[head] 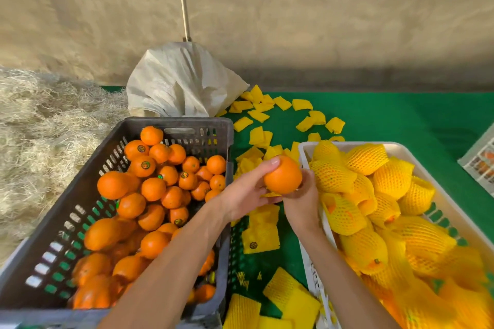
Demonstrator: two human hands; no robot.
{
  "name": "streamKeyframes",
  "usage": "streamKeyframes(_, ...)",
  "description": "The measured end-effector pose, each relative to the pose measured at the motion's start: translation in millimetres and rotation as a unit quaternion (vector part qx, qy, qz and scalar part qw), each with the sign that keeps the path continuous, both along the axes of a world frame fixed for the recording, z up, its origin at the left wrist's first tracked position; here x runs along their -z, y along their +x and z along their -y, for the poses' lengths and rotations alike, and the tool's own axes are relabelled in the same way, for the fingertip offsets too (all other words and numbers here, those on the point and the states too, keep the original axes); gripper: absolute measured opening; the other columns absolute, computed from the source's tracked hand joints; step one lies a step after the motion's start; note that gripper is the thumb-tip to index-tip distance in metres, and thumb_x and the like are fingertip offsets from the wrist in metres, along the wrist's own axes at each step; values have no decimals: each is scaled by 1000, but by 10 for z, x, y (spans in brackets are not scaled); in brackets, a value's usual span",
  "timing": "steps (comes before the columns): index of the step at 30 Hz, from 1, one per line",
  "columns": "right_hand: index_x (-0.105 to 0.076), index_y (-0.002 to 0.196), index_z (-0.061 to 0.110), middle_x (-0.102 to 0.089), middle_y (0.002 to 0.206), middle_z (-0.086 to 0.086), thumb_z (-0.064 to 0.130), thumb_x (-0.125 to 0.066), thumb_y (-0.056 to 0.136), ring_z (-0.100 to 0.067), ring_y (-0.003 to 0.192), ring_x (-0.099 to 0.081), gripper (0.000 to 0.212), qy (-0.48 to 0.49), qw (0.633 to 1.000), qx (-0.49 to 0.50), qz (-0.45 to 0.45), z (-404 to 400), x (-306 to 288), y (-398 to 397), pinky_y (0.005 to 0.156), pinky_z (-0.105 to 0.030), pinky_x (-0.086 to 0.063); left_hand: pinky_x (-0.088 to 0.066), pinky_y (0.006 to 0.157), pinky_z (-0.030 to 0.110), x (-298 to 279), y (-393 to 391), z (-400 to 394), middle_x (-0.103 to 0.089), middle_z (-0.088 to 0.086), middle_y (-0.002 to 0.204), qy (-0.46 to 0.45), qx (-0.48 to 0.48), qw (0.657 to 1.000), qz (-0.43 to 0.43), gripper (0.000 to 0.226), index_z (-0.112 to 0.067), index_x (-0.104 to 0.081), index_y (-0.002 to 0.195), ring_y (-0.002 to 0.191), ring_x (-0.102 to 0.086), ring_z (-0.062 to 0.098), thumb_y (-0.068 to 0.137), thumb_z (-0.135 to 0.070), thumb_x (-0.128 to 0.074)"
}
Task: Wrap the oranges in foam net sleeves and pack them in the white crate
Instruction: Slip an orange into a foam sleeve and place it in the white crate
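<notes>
My left hand [244, 192] grips a bare orange [282, 174] from its left side, thumb on top, above the gap between two crates. My right hand [302, 200] is under and to the right of that orange and holds a yellow foam net sleeve [270, 194], of which only an edge shows below the fruit. The white crate [304, 147] on the right holds several oranges wrapped in yellow sleeves [366, 159]. The dark grey crate [176, 125] on the left is full of loose oranges [153, 188].
Flat yellow foam sleeves [263, 239] lie scattered on the green mat [401, 120] between and behind the crates. A white woven sack [184, 83] stands behind the grey crate. Straw [45, 120] is heaped at the left. A printed box [481, 160] sits at the right edge.
</notes>
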State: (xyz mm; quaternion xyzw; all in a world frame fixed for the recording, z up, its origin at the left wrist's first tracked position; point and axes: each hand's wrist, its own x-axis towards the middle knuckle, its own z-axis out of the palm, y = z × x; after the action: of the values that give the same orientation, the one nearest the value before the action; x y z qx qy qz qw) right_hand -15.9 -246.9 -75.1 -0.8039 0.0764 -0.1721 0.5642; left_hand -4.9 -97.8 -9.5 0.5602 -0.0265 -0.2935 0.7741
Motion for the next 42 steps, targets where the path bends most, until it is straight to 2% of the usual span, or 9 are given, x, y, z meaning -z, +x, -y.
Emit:
streamKeyframes(3, -51, 119, 23, -62, 105, 23, 18, -80, 86, -1, 91, -64, 44, 29, 998, -17, 54, 46, 39, 10, 71, -24, -54, -56, 102, 43, 13, -32, 33, -66, -2, 133, 56, 54, 997, 10, 89, -35, -63, 127, 125, -63, 20, 50, -69, -92)
streamKeyframes(6, -63, 99, 24, -72, 89, 9, 5, -58, 103, -1, 77, -70, 20, 31, 999, -1, 39, 23, 5, 3, 65, -19, -55, -55, 101, 40, 11, -52, 89, -67, -6, 131, 98, 60, 993, 23, 88, -33, -62, 130, 123, -63, 15, 54, -68, -90)
streamKeyframes(9, -66, 93, 36, -67, 90, 16, 11, -73, 93, 9, 82, -65, 26, 21, 1000, 6, 20, -4, -4, -4, 63, -8, -48, -50, 108, 46, -9, -36, 88, -64, -4, 134, 95, 1, 995, 8, 82, -35, -58, 135, 125, -60, 18, 64, -68, -82)
streamKeyframes(14, -65, 125, 24, -68, 108, -3, 27, -56, 105, -23, 100, -64, 22, -56, 997, -32, -35, 12, -19, 43, 90, -46, -56, -54, 83, 34, -18, -15, 67, -64, 5, 130, 76, -114, 990, -18, 81, -29, -59, 132, 116, -64, 25, 65, -65, -84)
streamKeyframes(23, -55, 91, 24, -50, 68, 11, 38, -46, 108, -3, 64, -51, 24, -193, 976, -61, 77, 9, -185, -114, 54, -13, -32, -56, 90, 41, 22, 41, 54, -76, 0, 109, 23, -242, 970, -12, 66, -20, -67, 116, 110, -68, 20, 65, -58, -88)
streamKeyframes(32, -67, 119, 13, -68, 88, 6, 35, -48, 107, -3, 76, -62, 31, -118, 984, 27, 134, 24, -209, -95, 64, -10, -45, -62, 86, 36, 139, -21, 150, -70, -4, 115, 248, -195, 924, 217, 54, -32, -69, 116, 102, -69, 15, 71, -58, -85)
streamKeyframes(35, -64, 131, 8, -72, 103, -4, 32, -50, 106, -14, 88, -66, 38, -151, 978, 25, 143, 24, -203, -122, 70, -19, -51, -58, 92, 47, 197, 17, 146, -61, 8, 124, 298, -197, 901, 247, 62, -30, -63, 122, 110, -64, 26, 73, -62, -83)
streamKeyframes(39, -64, 133, 8, -73, 112, -8, 40, -44, 106, -24, 95, -70, 46, -166, 970, -3, 179, -19, -254, -165, 76, -36, -60, -50, 71, 29, 181, -36, 173, -50, -7, 111, 330, -284, 860, 266, 70, -40, -40, 113, 93, -55, 10, 64, -74, -76)
streamKeyframes(42, -65, 130, 7, -75, 115, -9, 38, -43, 108, -25, 98, -72, 44, -198, 956, -20, 214, -6, -234, -167, 78, -46, -62, -41, 66, 30, 179, -33, 175, -51, 5, 105, 290, -311, 873, 238, 84, -35, -28, 118, 87, -50, 17, 62, -70, -79)
